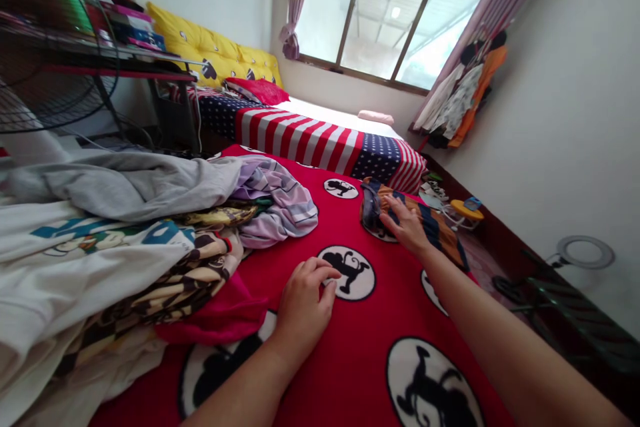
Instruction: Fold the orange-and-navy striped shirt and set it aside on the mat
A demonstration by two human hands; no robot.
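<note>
**Orange-and-navy folded garment [443, 230] under the right hand, at the far right of a red blanket [400, 307]**

At the far left, the wire guard of a standing fan [55, 47] stands in front of a shelf [125, 57] stacked with books. Below them, a heap of clothes covers the left of the blanket: a grey cloth [120, 183], a white printed cloth [85, 247], a brown checked cloth [170, 287], a magenta cloth [215, 313] and a lilac striped cloth [275, 203]. Beyond the blanket lies a stars-and-stripes bedspread [300, 137] with a yellow cushion [215, 47] against the wall. A round monkey print [347, 273] sits between the two hands. Farther right, clothes [460, 93] hang beside the window, and a small yellow stool [467, 210] stands on the floor just past the garment.

The garment lies flat near the blanket's right edge, its long axis running diagonally from upper left to lower right.

The left hand [305, 303] rests on the blanket beside the heap, its grip half-curled; no object shows in it, and any pinch of blanket cannot be made out. The right hand [405, 227] lies on the garment, its grip open, fingers spread.
</note>
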